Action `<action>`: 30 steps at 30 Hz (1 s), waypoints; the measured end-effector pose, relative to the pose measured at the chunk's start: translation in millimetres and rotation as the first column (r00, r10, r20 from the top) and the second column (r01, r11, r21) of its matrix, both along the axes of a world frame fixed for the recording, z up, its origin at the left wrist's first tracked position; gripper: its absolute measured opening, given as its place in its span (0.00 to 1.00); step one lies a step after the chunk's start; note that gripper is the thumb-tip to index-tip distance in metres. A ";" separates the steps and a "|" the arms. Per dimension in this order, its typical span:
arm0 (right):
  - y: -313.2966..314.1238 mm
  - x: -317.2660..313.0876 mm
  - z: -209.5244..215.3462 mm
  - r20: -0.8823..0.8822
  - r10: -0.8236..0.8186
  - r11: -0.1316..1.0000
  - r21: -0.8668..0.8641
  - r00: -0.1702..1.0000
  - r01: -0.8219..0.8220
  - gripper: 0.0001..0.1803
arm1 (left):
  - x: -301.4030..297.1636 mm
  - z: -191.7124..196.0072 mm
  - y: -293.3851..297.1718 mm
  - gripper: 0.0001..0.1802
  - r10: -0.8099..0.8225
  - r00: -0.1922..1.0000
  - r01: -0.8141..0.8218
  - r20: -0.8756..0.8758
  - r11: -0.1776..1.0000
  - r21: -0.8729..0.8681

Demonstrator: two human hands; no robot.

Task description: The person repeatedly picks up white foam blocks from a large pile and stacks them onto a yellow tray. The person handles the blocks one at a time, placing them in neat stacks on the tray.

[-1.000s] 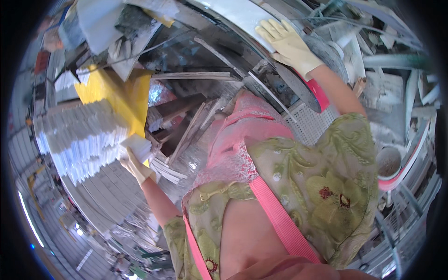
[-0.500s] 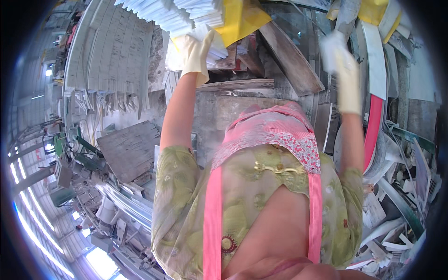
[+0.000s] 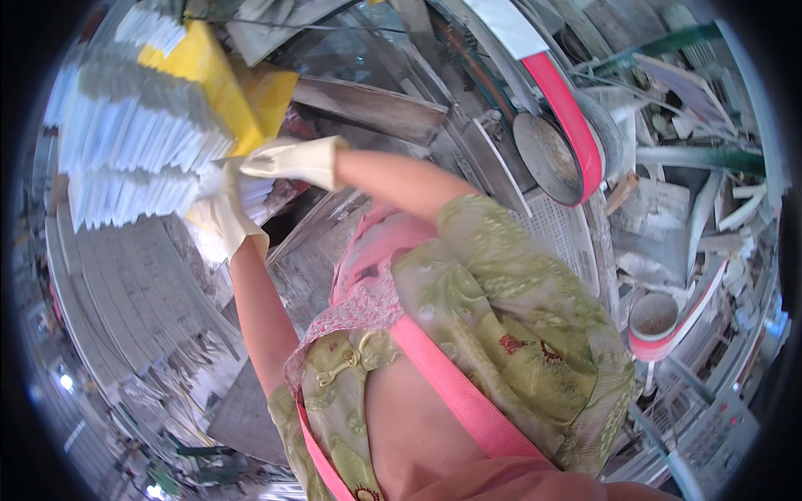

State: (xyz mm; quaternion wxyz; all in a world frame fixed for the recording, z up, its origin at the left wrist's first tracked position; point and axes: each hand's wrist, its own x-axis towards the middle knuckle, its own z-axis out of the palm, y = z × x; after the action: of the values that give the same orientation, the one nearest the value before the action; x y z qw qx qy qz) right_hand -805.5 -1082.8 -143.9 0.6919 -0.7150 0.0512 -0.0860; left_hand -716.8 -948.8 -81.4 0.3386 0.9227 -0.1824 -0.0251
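Note:
Thick rows of thin white pieces [image 3: 138,125] stand stacked at the upper left. My left hand [image 3: 221,215], in a cream rubber glove, is at the near right end of these rows. Its fingers are closed round a small white piece [image 3: 215,177], partly hidden by the glove. My right hand [image 3: 292,162], gloved alike, reaches across from the right beside it. Its fingers point left and are drawn together at the stack's edge; what lies between them is hidden. Yellow sheeting [image 3: 219,88] lies along the stack, just beyond my hands.
To the right, a pink-and-white belt [image 3: 570,125] runs round a wheel [image 3: 543,150]. A wooden board [image 3: 376,108] lies between it and the stack. Long grey slats [image 3: 125,292] are piled below the stack. Scrap pieces [image 3: 660,209] clutter the far right.
My right hand, with a white piece in it, was beside the belt at the right; now it is next to my left hand at the stack. The view has turned, putting the stack further left.

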 end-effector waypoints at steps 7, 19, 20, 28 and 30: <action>-259.0 -262.1 -23.0 0.252 -0.804 0.226 -0.708 0.539 0.669 0.33 | -14.9 1.1 -3.0 0.31 0.105 0.970 -0.152 -0.219 0.966 -0.210; -378.6 -398.6 -62.5 -0.224 -0.602 0.424 -0.903 0.766 0.069 0.46 | 0.1 -12.9 -5.4 0.31 0.159 0.920 -0.270 -0.359 0.920 -0.285; -383.8 -404.3 -59.4 -0.208 -0.567 0.422 -0.904 0.797 0.064 0.45 | 2.8 -15.4 -3.9 0.31 0.126 0.928 -0.240 -0.351 0.922 -0.303; -315.9 -379.5 -37.7 -0.108 -0.565 0.138 -0.990 0.818 -0.035 0.49 | -10.5 -13.1 -9.3 0.28 0.186 0.952 -0.262 -0.244 0.906 -0.333; -294.2 -356.8 -44.1 -0.001 -0.674 -0.108 -0.989 0.739 -0.100 0.44 | -11.0 -12.4 -9.0 0.28 0.144 0.945 -0.247 -0.294 0.903 -0.351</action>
State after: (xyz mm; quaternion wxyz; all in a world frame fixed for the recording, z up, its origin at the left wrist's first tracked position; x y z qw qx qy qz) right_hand -1162.3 -1377.0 -188.0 -0.1178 -0.9354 0.3286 -0.0554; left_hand -727.8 -957.9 -93.8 0.5342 0.8408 -0.0431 -0.0759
